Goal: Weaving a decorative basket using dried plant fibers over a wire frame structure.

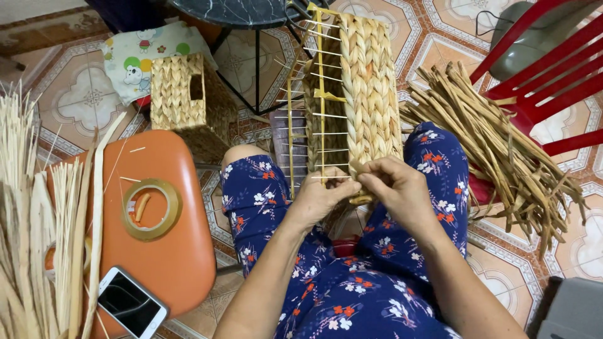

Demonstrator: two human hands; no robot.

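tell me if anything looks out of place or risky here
One thing stands out: the phone lies at the near corner of the orange stool, partly over its edge, where it could slip off. Otherwise the left hand and right hand work the woven panel normally.

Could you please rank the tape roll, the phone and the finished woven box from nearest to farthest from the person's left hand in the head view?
From the left hand:
1. Tape roll, to its left on the orange stool.
2. Finished woven box, up and left, beyond the knee.
3. Phone, down at the stool's near edge, plainly farthest.
The tape roll and the box are a close call.
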